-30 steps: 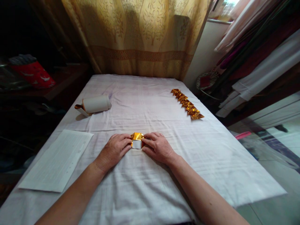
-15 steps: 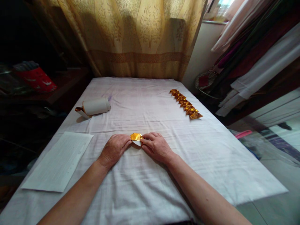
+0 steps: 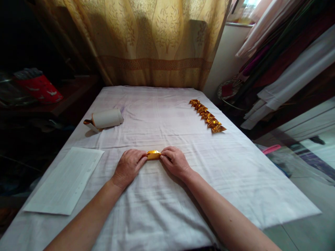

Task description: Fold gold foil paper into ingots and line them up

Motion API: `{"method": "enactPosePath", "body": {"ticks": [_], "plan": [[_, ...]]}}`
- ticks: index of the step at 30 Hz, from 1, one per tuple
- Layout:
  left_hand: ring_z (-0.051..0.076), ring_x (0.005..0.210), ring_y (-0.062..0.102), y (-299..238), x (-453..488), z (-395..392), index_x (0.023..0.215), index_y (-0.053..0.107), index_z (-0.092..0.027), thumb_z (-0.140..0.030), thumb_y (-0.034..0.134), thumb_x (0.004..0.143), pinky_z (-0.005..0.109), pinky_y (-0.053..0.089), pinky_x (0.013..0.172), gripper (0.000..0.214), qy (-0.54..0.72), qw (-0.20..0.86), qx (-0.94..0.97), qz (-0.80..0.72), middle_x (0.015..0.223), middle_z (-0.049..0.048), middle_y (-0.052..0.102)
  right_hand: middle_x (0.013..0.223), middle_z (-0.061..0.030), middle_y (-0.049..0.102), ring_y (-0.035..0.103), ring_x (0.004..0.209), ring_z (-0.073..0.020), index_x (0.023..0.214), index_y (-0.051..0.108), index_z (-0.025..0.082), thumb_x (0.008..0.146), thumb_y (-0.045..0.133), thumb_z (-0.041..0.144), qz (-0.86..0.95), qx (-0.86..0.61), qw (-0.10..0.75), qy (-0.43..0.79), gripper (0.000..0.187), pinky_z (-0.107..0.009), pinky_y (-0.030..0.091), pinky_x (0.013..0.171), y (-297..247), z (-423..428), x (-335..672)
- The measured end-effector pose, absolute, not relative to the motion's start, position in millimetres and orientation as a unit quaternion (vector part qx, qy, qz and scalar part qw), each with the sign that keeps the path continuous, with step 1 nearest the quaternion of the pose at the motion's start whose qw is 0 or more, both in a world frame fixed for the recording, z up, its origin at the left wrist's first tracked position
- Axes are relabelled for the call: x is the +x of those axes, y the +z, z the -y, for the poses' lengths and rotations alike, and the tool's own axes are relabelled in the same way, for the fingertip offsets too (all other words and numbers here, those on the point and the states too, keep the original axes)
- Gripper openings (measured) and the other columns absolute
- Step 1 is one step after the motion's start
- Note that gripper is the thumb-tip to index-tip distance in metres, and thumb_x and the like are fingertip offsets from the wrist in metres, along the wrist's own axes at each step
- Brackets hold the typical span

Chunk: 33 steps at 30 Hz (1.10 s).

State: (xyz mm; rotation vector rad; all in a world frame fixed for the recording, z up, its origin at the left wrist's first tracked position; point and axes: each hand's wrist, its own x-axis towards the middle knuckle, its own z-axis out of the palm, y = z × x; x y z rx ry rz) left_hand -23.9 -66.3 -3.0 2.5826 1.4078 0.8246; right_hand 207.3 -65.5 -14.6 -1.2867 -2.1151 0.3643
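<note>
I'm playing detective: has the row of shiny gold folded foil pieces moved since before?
No. The row of shiny gold folded foil pieces keeps the same place on the white cloth, along its right edge.

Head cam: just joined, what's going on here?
A person's left hand has one end of a small folded gold piece in its grip, and the right hand has the other end. They work low over a white cloth. A row of shiny gold pieces lies farther off to the right. A white roll lies on its side to the left, with a pale sheet nearer the person.
</note>
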Motion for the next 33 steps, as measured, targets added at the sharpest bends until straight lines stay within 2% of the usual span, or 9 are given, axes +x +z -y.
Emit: {"method": "enactPosePath", "body": {"ticks": [5,10,14,21,24,26,29,31,33], "plan": [[0.021,0.087,0.065,-6,-18,65,0.101,0.067,-0.021,-0.028,0.056,0.093,0.036,0.049,0.082,0.015,0.269,0.063,0.818,-0.505,0.091,0.0038,0.073,0.087,-0.0054,0.07,0.062,0.085,-0.0186,0.087,0.072,0.02,0.093,0.057,0.025,0.788,-0.543,0.265,0.119,0.018,-0.029,0.044,0.079,-11,65,200],[0.022,0.089,0.064,-9,-18,64,0.103,0.066,-0.02,-0.025,0.057,0.091,0.037,0.049,0.083,0.015,0.268,0.064,0.811,-0.516,0.094,0.0047,0.073,0.088,-0.0045,0.071,0.062,0.086,-0.0195,0.094,0.07,0.021,0.091,0.06,0.024,0.763,-0.589,0.237,0.12,0.011,-0.029,0.041,0.079,-5,65,195],[0.023,0.093,0.063,-9,-18,65,0.104,0.066,-0.021,-0.023,0.056,0.092,0.038,0.048,0.085,0.016,0.267,0.059,0.817,-0.508,0.097,0.0053,0.072,0.088,-0.0048,0.071,0.062,0.086,-0.0195,0.091,0.069,0.02,0.092,0.059,0.024,0.763,-0.6,0.211,0.113,0.01,-0.029,0.04,0.078,2,67,191],[0.021,0.088,0.06,-8,-18,64,0.096,0.073,-0.025,-0.022,0.058,0.091,0.036,0.047,0.08,0.016,0.249,0.059,0.829,-0.497,0.094,0.0038,0.07,0.09,-0.0058,0.07,0.061,0.086,-0.0203,0.096,0.069,0.02,0.096,0.053,0.022,0.77,-0.605,0.188,0.083,0.016,-0.03,0.039,0.076,-1,66,191],[0.021,0.089,0.06,-7,-17,64,0.096,0.074,-0.025,-0.022,0.057,0.092,0.036,0.047,0.081,0.017,0.25,0.057,0.829,-0.497,0.096,0.0042,0.071,0.103,-0.0088,0.071,0.062,0.095,-0.0218,0.107,0.069,0.02,0.097,0.048,0.019,0.775,-0.597,0.195,0.072,0.024,-0.032,0.042,0.083,-2,69,191],[0.022,0.09,0.061,-7,-17,64,0.096,0.074,-0.024,-0.023,0.057,0.092,0.037,0.048,0.082,0.017,0.249,0.056,0.83,-0.495,0.098,0.0046,0.072,0.124,-0.0108,0.067,0.058,0.114,-0.0236,0.122,0.065,0.019,0.097,0.045,0.02,0.802,-0.559,0.2,0.062,0.032,-0.036,0.041,0.096,-1,73,190],[0.022,0.093,0.062,-8,-17,65,0.097,0.073,-0.023,-0.023,0.056,0.092,0.039,0.048,0.085,0.018,0.252,0.053,0.832,-0.491,0.101,0.0052,0.073,0.149,-0.0086,0.05,0.037,0.141,-0.0252,0.142,0.051,0.021,0.1,0.044,0.031,0.861,-0.477,0.165,0.069,0.044,-0.045,0.024,0.117,2,80,186],[0.023,0.094,0.062,-8,-18,65,0.1,0.073,-0.024,-0.023,0.056,0.093,0.039,0.049,0.085,0.019,0.252,0.051,0.832,-0.491,0.102,0.0054,0.073,0.155,-0.0074,0.041,0.029,0.147,-0.0259,0.148,0.043,0.021,0.101,0.042,0.039,0.877,-0.455,0.122,0.09,0.051,-0.051,0.016,0.12,2,83,184],[0.023,0.096,0.062,-8,-18,66,0.102,0.073,-0.024,-0.022,0.056,0.092,0.039,0.049,0.085,0.02,0.252,0.05,0.831,-0.493,0.103,0.0056,0.073,0.158,-0.0078,0.036,0.026,0.148,-0.0267,0.151,0.038,0.02,0.101,0.04,0.043,0.878,-0.457,0.09,0.109,0.055,-0.054,0.015,0.121,3,84,183]]}}
